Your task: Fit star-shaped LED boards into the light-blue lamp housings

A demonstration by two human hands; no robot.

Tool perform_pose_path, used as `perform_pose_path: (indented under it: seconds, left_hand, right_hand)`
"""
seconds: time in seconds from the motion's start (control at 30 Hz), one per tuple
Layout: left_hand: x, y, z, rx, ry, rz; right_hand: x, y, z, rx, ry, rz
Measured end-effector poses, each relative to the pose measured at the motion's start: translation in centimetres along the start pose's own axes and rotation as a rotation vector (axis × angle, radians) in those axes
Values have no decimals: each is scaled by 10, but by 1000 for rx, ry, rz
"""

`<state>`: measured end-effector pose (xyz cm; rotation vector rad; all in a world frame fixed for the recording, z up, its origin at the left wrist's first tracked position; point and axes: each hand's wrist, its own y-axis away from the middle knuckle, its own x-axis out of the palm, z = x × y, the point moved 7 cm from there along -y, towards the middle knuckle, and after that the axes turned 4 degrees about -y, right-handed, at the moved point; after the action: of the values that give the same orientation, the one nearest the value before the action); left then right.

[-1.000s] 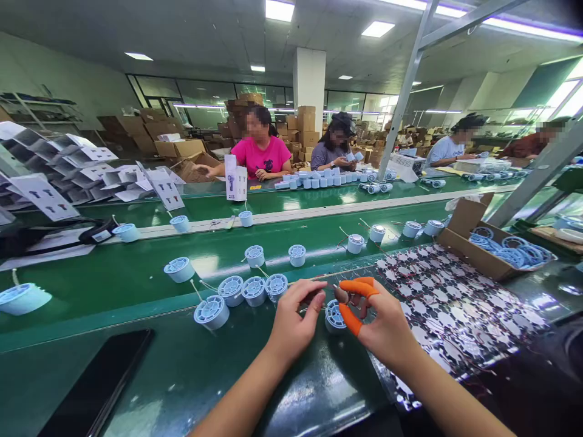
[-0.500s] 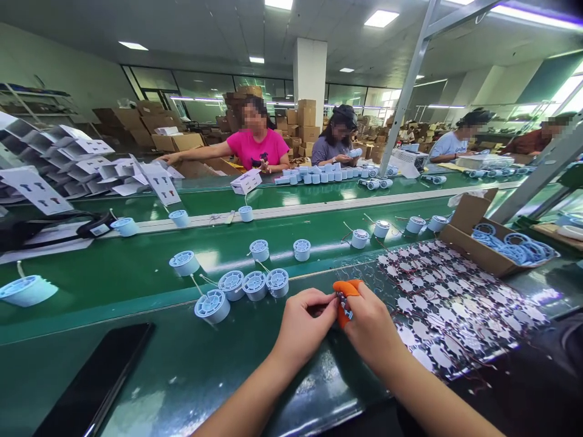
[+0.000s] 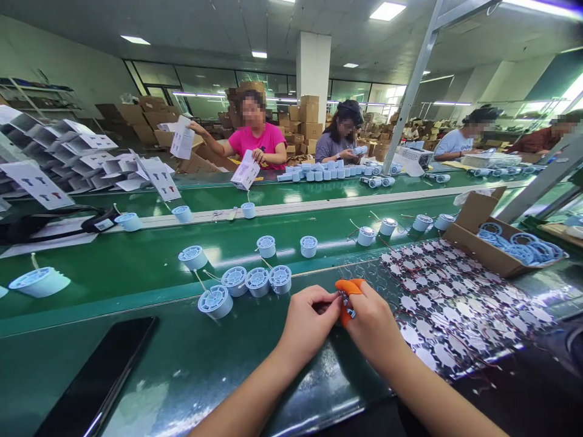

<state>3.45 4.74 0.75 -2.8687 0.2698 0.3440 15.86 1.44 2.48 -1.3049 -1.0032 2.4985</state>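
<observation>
In the middle of the head view, my left hand point(image 3: 306, 320) is closed, its thumb and forefinger pinched together. Whatever its fingertips hold is too small to make out. Fingertip to fingertip with it, my right hand point(image 3: 371, 315) is closed too, with orange finger covers point(image 3: 350, 286) on its thumb and forefinger. Small shiny metal pieces point(image 3: 350, 312) show between those covered fingers. Left of my hands stand several light-blue round housings point(image 3: 258, 281) with spoked tops, some with thin pale wires. Flat white discs with dark red wires point(image 3: 426, 328) cover the surface right of my hands.
A black phone point(image 3: 98, 376) lies at the lower left. At the right, an open cardboard box point(image 3: 473, 233) holds light-blue rings point(image 3: 523, 247). More housings sit on the green belt point(image 3: 150, 276). Across it, several co-workers sit; one in pink point(image 3: 262, 142) holds white cartons. A metal post point(image 3: 414, 79) rises behind.
My hands stay pinched together at nearly the same spot. The co-worker in pink has lifted two white cartons. Housings on the belt have shifted slightly right; the view has moved a little.
</observation>
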Motion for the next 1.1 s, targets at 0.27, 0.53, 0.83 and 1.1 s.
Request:
perform_pose_path:
  seconds: [0.27, 0.53, 0.83, 1.1]
  left_hand:
    - [1, -2, 3, -10, 52, 15]
    - [3, -2, 4, 11, -1, 25]
    - [4, -5, 11, -27, 66, 74]
    - [4, -2, 2, 33, 18, 31]
  right_hand:
    - [-3, -1, 1, -1, 14, -4]
    - [0, 0, -1, 7, 21, 14]
    - [-2, 1, -4, 48, -19, -3]
    - [-3, 1, 0, 5, 20, -20]
